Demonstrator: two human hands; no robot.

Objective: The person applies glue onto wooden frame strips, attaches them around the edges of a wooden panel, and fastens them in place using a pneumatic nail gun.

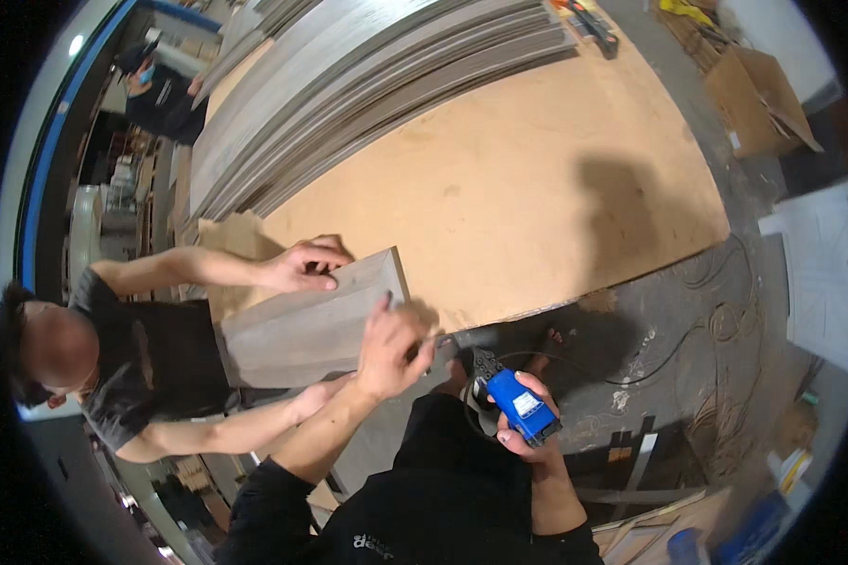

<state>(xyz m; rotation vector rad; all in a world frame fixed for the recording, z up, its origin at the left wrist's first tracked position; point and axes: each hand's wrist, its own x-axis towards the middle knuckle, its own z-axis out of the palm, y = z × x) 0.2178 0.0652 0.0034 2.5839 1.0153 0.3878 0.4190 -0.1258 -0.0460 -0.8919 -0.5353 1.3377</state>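
My left hand (396, 353) is over the near right end of a grey-brown wooden panel (301, 330), its bent fingers smeared by motion. Whether it grips anything there does not show. In my right hand (537, 438), lower and to the right, is a blue hand-held power tool (520, 403) with a white label and a dark front end. The tool's exact kind is unclear; its dark nose points up toward the table edge. A co-worker at the left has one hand (311, 264) on the panel's far edge and the other (322, 395) beside my left forearm.
Long grey-brown boards (377, 104) lie stacked along the far side of the plywood table (499, 207). An orange-and-black tool (595, 28) lies beyond their right end. A thin hose (650, 372) trails over the floor at right, toward a cardboard box (754, 99). Another person (160, 99) stands far left.
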